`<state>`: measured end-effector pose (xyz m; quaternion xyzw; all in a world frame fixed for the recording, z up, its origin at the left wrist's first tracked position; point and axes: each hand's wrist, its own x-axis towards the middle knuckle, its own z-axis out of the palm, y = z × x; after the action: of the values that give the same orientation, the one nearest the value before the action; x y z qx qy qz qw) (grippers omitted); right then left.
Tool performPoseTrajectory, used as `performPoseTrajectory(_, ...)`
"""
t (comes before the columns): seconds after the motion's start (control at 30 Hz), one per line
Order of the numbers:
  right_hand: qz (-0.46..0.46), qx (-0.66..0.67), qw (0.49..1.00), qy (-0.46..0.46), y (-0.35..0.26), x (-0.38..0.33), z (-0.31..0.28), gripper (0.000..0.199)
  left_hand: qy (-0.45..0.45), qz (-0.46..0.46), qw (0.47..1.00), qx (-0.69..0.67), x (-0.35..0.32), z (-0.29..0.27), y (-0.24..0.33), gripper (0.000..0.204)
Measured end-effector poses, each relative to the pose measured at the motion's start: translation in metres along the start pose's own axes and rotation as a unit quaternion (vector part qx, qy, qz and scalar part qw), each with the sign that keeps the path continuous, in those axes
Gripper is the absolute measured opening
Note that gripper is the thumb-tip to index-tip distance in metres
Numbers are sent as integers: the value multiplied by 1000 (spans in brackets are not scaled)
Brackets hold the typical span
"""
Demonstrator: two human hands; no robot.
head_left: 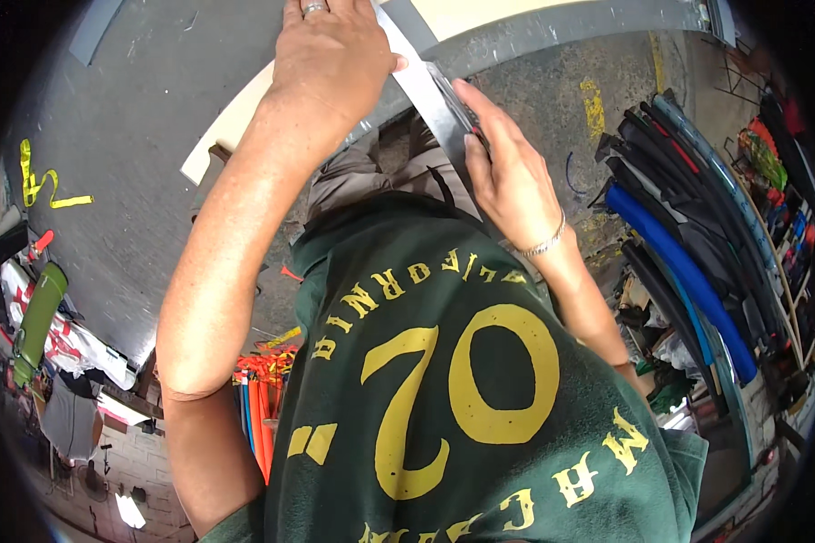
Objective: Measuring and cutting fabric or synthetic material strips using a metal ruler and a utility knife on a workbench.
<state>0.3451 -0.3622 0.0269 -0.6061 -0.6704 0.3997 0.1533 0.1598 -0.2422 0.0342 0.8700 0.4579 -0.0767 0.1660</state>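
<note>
My left hand (330, 63) lies flat at the top of the view, fingers stretched forward and partly cut off by the edge. Its thumb rests on a long silver metal ruler (419, 88), which runs diagonally over the table's near edge toward my body. Beneath the hand is a cream-coloured sheet (235, 136) on the grey table (172, 81). My right hand (523, 181) is closed round a slim dark and silver tool, apparently a utility knife (453, 98), held along the ruler's right side. Its tip is hard to make out.
A yellow strap (50, 190) lies on the table at the left. Rolls of dark and blue material (679, 281) are stacked at the right. A green roll (41, 317) sits at the far left, and orange strips (258, 407) hang low behind my left arm.
</note>
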Motion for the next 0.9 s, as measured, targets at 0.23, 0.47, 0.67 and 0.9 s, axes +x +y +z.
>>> performPoseTrajectory(0.23,-37,8,997,70,-5,44,16,54,230,79,955,-169,-17,36,-25,88)
performPoseTrajectory(0.47,-14,-19,998,58,-6,51,19,56,-211,-100,961,150,9,-22,10,87)
performPoseTrajectory(0.67,-26,-35,998,55,-7,52,19,57,-224,-102,957,156,4,-12,6,87)
performPoseTrajectory(0.9,-37,-57,996,53,-13,52,17,57,-150,-87,976,131,-2,-15,5,87)
